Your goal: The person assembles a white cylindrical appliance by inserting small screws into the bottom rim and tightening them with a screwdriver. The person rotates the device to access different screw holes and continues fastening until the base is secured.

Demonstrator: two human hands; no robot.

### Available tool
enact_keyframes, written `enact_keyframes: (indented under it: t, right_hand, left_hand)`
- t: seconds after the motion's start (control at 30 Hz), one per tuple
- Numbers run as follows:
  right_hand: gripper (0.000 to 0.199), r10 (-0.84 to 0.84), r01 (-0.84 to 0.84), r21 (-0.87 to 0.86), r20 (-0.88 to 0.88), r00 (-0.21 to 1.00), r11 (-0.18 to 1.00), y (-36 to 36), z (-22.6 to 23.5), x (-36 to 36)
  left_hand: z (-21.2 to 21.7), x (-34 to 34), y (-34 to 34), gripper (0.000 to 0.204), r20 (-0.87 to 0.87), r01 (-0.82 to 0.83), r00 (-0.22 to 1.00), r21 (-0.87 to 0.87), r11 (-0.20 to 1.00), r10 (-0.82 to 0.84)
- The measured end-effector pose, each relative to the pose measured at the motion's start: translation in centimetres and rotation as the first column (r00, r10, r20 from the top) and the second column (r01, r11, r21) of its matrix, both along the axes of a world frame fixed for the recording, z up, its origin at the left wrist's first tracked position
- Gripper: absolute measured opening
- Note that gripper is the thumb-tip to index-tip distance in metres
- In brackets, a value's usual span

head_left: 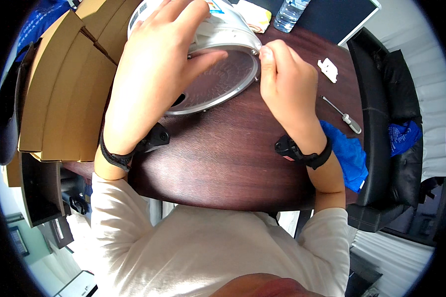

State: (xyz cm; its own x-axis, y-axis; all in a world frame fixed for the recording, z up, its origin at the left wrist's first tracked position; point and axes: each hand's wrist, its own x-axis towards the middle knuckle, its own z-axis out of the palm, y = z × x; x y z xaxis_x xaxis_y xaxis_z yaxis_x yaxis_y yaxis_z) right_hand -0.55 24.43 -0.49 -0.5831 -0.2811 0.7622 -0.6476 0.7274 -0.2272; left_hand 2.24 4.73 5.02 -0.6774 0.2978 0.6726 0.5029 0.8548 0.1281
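Two hands are counted: the left hand [153, 74] at 11 o'clock and the right hand [287, 81] at 1 o'clock. One white round appliance [223, 29] is noted at 12 o'clock. One screwdriver [343, 116], one white plastic clip [328, 69] and one blue cloth [349, 156] are recorded at 3 o'clock. One water bottle [290, 14] is logged at 1 o'clock. Two black wristbands are tallied.

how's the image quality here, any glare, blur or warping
Head view: strong fisheye warping, so the cardboard boxes and the table edge bow toward a black rim; bright window light washes out the right side and the white appliance; a soft sheen lies on the dark wood; the left hand, right hand and screwdriver are sharp, with no motion blur.
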Motion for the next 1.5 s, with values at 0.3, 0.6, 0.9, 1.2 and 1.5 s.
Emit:
enact_keyframes:
  t: [0.3,0.6,0.9,1.2,1.5]
  right_hand:
    - [0.015,0.064,-0.062,0.085,-0.026,0.998,0.994,0.0,0.3,0.2]
    - [0.019,0.023,0.055,-0.256,0.292,0.956,0.965,-1.7,0.1,1.1]
    - [0.014,0.041,-0.044,0.009,0.211,0.977,0.999,1.1,1.5,1.3]
    - [0.015,0.024,0.001,0.403,-0.057,0.998,0.915,0.5,2.6,0.6]
    - [0.017,0.236,-0.014,-0.335,0.633,0.737,0.942,-0.8,1.9,1.1]
  left_hand:
    - [-0.1,0.0,0.1,0.049,-0.023,0.011,1.000,-0.004,1.000,-0.011]
    - [0.1,0.2,0.3,0.047,-0.045,0.022,0.999,0.002,1.000,-0.022]
    - [0.3,0.0,0.1,0.048,-0.050,0.051,0.997,-0.050,0.997,-0.053]
    - [-0.5,-0.1,-0.3,0.047,-0.091,0.026,0.995,-0.023,0.999,-0.028]
    - [0.7,0.6,-0.8,0.062,0.187,0.033,0.982,-0.038,0.999,-0.025]
